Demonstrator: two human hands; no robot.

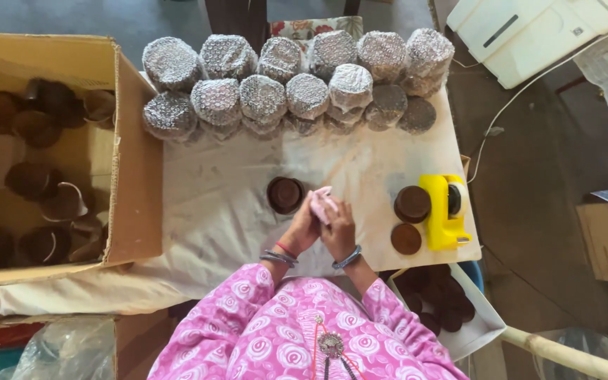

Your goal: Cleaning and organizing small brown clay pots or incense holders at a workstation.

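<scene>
My left hand (301, 229) and my right hand (339, 226) meet over the white-covered table (212, 204), both closed around a small pink cloth (319, 200). A brown round lidded cup (285, 194) stands just left of my hands. To the right sit two brown round lids (412, 203) (406, 238) beside a yellow tape dispenser (445, 211). Several bubble-wrapped round bundles (262, 97) are stacked along the table's far edge.
An open cardboard box (135, 162) at the left holds several brown cups. A white tray (487, 320) with dark round pieces lies at the lower right. A white appliance (529, 35) and its cable lie on the floor at the top right. More boxes stand at the right.
</scene>
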